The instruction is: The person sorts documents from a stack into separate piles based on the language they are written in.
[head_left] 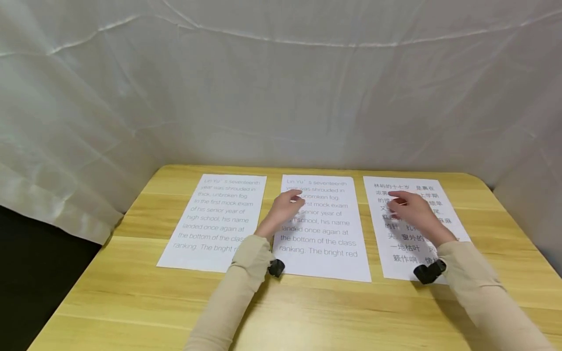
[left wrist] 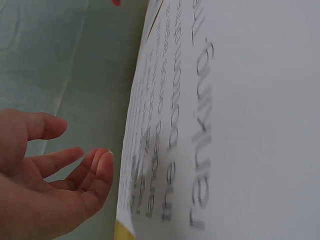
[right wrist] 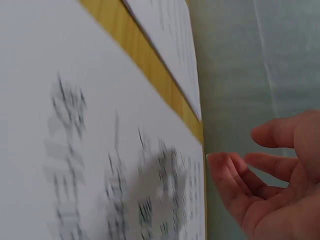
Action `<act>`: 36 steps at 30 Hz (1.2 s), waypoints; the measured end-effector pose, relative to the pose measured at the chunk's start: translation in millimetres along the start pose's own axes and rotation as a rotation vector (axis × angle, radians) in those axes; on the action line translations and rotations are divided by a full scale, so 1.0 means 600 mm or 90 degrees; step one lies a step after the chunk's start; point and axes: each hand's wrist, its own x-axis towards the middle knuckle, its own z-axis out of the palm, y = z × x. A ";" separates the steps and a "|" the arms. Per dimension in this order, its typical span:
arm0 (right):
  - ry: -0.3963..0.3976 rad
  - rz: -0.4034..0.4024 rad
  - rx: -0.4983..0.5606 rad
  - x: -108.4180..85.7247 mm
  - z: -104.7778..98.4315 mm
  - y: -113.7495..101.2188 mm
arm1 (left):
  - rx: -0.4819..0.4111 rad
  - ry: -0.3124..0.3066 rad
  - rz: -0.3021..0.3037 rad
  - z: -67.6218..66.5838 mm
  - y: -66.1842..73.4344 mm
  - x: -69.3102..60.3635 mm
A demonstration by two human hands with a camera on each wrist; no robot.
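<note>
Printed sheets: three, lying flat side by side on the bench (head_left: 325, 312); left sheet (head_left: 215, 222) and middle sheet (head_left: 322, 236) in English, right sheet (head_left: 406, 248) in Chinese characters.
Page layout: print upright to the person, bare wood between neighbours, presumably so each page reads separately.
Left grip (head_left: 284, 208): above the middle sheet, fingers loosely bent, grasping nothing.
Right grip (head_left: 412, 209): above the right sheet, likewise released, its shadow on the characters; being raised probably keeps the paper undisturbed.
Head view: gives the whole row; the left sleeve (head_left: 228, 302) hides the left sheet's lower right corner.
Wrist views: show what the head view hardly does, the undersides of the curled fingers (left wrist: 104, 172), thumb apart from them, no fingertip seen touching paper.
</note>
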 end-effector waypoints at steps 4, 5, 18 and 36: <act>-0.006 -0.004 0.022 0.002 0.024 -0.017 | -0.034 0.019 -0.028 -0.020 -0.016 -0.008; -0.005 -0.003 0.025 0.003 0.030 -0.021 | -0.040 0.022 -0.035 -0.025 -0.019 -0.011; -0.017 0.010 0.039 0.018 0.078 -0.049 | -0.067 0.040 -0.089 -0.058 -0.049 -0.012; -0.044 0.075 0.036 0.037 0.105 -0.047 | -0.008 0.046 -0.088 -0.049 -0.063 0.005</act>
